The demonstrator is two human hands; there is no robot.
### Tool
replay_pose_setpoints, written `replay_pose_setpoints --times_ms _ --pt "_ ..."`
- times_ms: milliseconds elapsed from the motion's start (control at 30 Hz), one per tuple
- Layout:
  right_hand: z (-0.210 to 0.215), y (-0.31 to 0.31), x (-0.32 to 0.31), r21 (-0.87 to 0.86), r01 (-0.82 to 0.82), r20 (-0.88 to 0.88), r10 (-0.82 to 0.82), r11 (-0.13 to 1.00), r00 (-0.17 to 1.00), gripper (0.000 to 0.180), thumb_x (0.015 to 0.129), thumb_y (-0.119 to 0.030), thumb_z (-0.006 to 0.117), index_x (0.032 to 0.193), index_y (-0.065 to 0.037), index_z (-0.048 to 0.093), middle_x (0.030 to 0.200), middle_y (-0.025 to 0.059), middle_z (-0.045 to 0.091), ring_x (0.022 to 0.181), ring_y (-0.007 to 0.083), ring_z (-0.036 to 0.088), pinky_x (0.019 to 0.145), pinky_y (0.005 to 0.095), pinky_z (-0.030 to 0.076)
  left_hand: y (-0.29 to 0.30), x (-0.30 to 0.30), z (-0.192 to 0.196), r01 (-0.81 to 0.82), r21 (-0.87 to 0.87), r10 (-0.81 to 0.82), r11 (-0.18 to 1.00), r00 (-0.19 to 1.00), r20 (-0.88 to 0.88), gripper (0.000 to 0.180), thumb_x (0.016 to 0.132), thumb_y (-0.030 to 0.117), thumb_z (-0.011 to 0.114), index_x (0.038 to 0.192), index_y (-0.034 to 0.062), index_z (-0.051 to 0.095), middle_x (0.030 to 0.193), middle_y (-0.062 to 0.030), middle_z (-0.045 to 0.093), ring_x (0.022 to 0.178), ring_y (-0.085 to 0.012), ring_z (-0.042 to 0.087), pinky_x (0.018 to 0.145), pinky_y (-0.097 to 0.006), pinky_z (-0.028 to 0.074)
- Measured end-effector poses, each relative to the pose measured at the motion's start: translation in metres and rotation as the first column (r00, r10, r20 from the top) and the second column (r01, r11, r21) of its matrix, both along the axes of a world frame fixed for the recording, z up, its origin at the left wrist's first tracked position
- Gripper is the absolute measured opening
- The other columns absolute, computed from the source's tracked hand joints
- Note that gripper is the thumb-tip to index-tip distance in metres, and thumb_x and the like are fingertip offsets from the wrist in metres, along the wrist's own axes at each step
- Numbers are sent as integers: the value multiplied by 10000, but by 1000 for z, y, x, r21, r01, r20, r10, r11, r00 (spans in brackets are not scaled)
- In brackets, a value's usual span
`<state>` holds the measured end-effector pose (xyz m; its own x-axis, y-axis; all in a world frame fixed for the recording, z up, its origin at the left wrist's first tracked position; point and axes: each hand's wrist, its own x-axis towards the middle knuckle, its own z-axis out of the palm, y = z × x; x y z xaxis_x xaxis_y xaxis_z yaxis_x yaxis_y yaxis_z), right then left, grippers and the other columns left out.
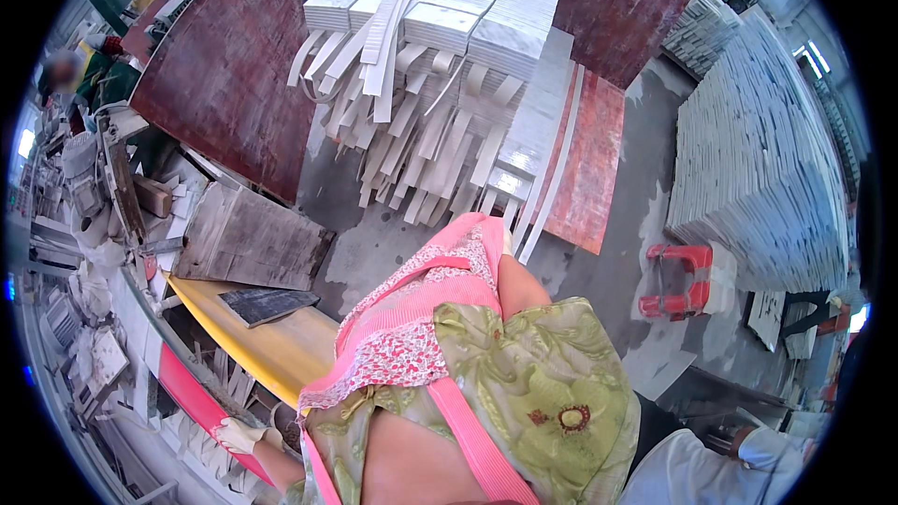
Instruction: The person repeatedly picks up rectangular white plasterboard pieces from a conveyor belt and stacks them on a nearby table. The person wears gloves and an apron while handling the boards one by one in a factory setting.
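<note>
My left hand (241,435), in a pale glove, lies across the red edge (192,393) of a long machine or bench at lower left, its fingers stretched over it. Of my right hand (508,239) only a bit of white glove shows past my pink apron (426,318); the fingers are hidden. It is nearest to two long white strips (552,182) that lean along a grey stone slab (538,122). Just beyond is a big stack of thin pale stone pieces (449,28) with loose strips on top and many ends jutting toward me.
A yellow sloping panel (257,327) bears a dark tile (268,306). Reddish boards (234,75) stand behind. A red stool (678,282) is near a tall stack of slabs (758,159) at right. People are at lower right (692,472) and far left (103,70).
</note>
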<state>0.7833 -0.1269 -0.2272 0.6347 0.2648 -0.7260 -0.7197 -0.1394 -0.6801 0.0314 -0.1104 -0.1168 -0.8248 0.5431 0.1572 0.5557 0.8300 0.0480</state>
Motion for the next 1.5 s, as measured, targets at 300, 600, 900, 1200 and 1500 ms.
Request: replay_pose_setpoints --times_ms 300,600,900,1200,1500 --pt "-1 -10 -24 14 55 -77 -54 998 996 286 942 -316 649 988 -54 753 898 81 720 807 232 675 772 384 542 -4 23 6 270 124 -243 955 949 -199 585 1059 391 455 1379 -92 542 1346 -317 607 1278 -442 563 1112 -510 416" --pt "-38 -1 -29 366 134 -308 -16 921 951 222 961 -263 610 963 -84 741 911 96 731 798 257 704 721 391 562 -7 8 -6 478 66 -472 876 877 -92 577 1069 335 461 1416 -125 499 1430 -350 529 1345 -469 493 1164 -497 360" --pt "-15 -11 -36 -240 -51 -1 52 969 999 223 964 -248 612 1048 -122 776 969 91 755 861 245 729 739 404 566 9 56 43 462 69 -464 884 886 12 475 1059 306 465 1280 -90 609 1217 -350 627 1134 -491 599 974 -532 482" --pt "-20 -3 -45 -309 -124 73 154 943 985 256 946 -292 632 1074 -124 777 1034 102 755 957 254 718 811 419 557 88 113 14 533 101 -511 840 840 -182 446 1055 301 472 1235 -66 653 1133 -344 665 1069 -484 636 911 -540 516" --pt "-9 -43 -46 -379 -105 115 160 919 980 299 927 -335 653 1100 -125 777 1099 112 756 1052 263 707 883 434 549 102 116 -3 519 16 -510 855 844 -167 442 1054 301 477 1234 -60 658 1126 -343 669 1063 -480 641 904 -539 521"
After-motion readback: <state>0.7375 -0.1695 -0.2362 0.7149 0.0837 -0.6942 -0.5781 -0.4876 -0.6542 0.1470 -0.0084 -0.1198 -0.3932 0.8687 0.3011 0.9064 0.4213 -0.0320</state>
